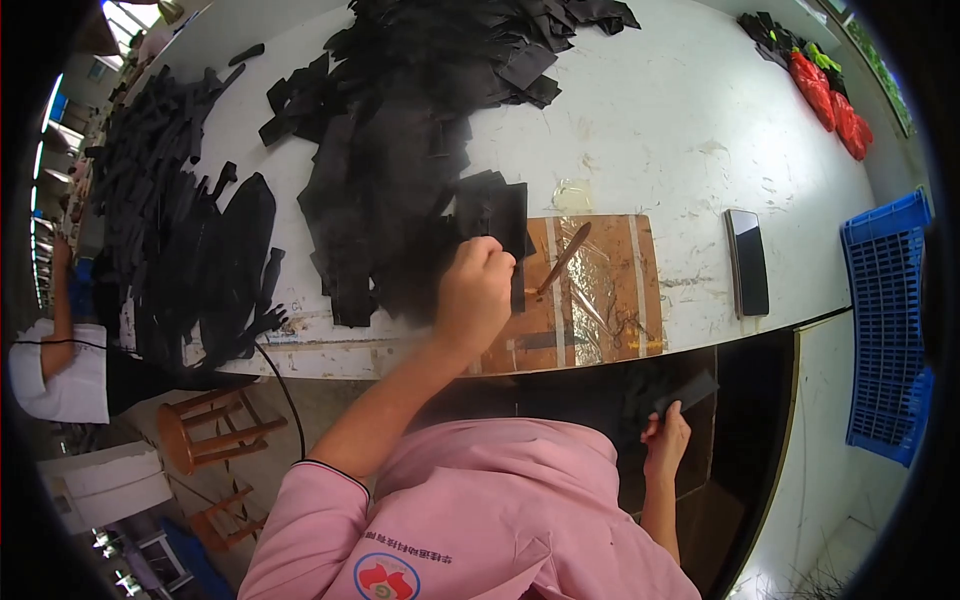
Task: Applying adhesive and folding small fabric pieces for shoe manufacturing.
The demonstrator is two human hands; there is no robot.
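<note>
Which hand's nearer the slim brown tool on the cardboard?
Left. The left hand is just left of the slim brown tool, at the black pieces; the right hand is farther, past the near edge of the table, holding a dark piece.

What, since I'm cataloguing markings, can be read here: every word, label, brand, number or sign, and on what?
Pink shirt: a line of small dark characters, deliberately not copied here.
Same shirt: a round logo, a red shape in a blue ring, any lettering likewise not copied.
White carton: any marks too blurred to read.
Phone: dark, no text visible.
</note>
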